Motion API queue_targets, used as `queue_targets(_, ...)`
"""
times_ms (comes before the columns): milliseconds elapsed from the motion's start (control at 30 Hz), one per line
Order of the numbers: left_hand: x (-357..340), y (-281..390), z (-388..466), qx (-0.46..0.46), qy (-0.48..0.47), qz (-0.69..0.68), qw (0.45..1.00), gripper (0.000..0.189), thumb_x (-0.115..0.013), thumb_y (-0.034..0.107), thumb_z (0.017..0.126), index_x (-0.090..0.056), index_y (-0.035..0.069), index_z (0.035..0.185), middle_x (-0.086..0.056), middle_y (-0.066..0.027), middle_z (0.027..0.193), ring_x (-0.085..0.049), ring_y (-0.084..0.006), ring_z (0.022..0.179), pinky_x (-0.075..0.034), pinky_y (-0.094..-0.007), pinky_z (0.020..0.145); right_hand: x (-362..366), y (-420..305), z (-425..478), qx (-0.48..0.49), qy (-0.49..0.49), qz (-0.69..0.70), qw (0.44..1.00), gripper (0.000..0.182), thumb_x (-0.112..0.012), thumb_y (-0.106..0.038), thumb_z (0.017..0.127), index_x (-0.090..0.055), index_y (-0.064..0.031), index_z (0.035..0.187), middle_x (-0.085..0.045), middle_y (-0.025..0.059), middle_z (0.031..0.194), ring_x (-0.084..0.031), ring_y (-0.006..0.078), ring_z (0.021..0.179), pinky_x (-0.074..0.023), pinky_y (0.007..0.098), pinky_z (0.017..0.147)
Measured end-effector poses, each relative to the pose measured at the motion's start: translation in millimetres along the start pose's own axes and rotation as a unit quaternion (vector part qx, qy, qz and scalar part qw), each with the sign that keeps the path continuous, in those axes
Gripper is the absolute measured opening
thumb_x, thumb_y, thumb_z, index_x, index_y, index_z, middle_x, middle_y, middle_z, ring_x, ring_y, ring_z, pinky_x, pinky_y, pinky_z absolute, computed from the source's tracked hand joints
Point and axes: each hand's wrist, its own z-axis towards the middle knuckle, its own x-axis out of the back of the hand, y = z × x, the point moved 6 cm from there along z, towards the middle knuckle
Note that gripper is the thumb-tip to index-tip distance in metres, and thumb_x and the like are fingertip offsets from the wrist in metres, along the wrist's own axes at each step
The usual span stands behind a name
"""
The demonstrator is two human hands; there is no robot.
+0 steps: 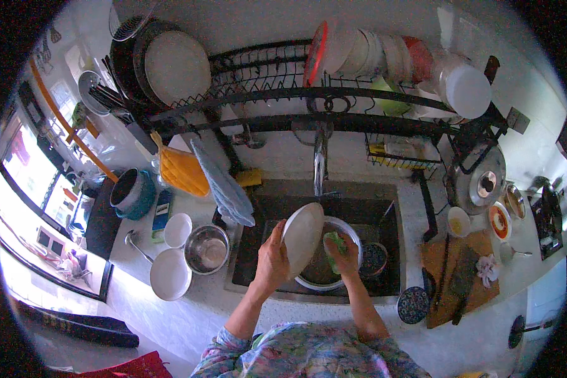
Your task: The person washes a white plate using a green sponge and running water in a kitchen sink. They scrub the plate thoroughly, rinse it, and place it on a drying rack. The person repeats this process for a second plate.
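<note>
My left hand grips the rim of a white dish, which is tilted on its side over the sink. A green cloth or scrubber is held in my right hand, just right of the dish. Below both hands a round metal-rimmed basin sits in the sink. A dark patterned bowl stands in the sink, right of the basin. The chrome faucet rises behind the dish; whether water runs cannot be told.
White bowls and a steel bowl stand left of the sink, near a ladle. A blue cloth hangs from the black dish rack overhead. At right lie a wooden cutting board, a pan lid and a dark patterned dish.
</note>
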Motion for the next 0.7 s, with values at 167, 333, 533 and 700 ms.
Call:
queue_targets(167, 1.3, -3.8, 1.4, 0.027, 0.012, 0.003, 1.000, 0.047, -0.038, -0.011, 0.077, -0.040, 0.002, 0.122, -0.056, -0.0245, 0.102, -0.057, -0.0368, 0.093, -0.047, -0.0389, 0.077, 0.9, 1.0, 1.3, -0.021, -0.004, -0.037, 0.999, 0.028, -0.066, -0.020, 0.076, -0.060, -0.0011, 0.096, -0.061, 0.0068, 0.089, -0.055, 0.0152, 0.082, -0.0440, 0.0290, 0.073)
queue_targets(333, -0.2, -20.1, 0.8, 0.052, 0.030, -0.047, 0.997, 0.040, -0.039, -0.005, 0.082, -0.041, 0.003, 0.122, -0.058, -0.0224, 0.100, -0.059, -0.0342, 0.091, -0.047, -0.0373, 0.077, 11.1, 8.4, 0.3, -0.025, 0.031, -0.061, 0.997, 0.037, -0.066, -0.016, 0.076, -0.054, -0.0006, 0.107, -0.058, 0.0132, 0.104, -0.055, 0.0238, 0.097, -0.0441, 0.0341, 0.083)
queue_targets(533, -30.0, -79.7, -15.4, 0.142, 0.065, -0.246, 0.957, 0.035, -0.038, 0.004, 0.087, -0.041, 0.004, 0.122, -0.055, -0.0124, 0.108, -0.052, -0.0213, 0.099, -0.040, -0.0313, 0.085, 6.5, 20.9, 14.1, 0.096, 0.065, -0.116, 0.986, 0.040, -0.060, -0.016, 0.081, -0.048, -0.0024, 0.116, -0.055, 0.0105, 0.102, -0.054, 0.0212, 0.091, -0.0423, 0.0328, 0.080)
queue_targets(700, -53.0, -87.8, -30.1, 0.195, 0.015, -0.386, 0.902, 0.037, -0.038, 0.015, 0.090, -0.036, 0.003, 0.125, -0.045, -0.0073, 0.119, -0.041, -0.0166, 0.109, -0.032, -0.0297, 0.092, -30.8, -43.3, 29.6, 0.211, 0.017, -0.216, 0.953, 0.045, -0.058, -0.001, 0.073, -0.048, -0.0039, 0.117, -0.052, 0.0174, 0.107, -0.052, 0.0325, 0.098, -0.0429, 0.0361, 0.081)
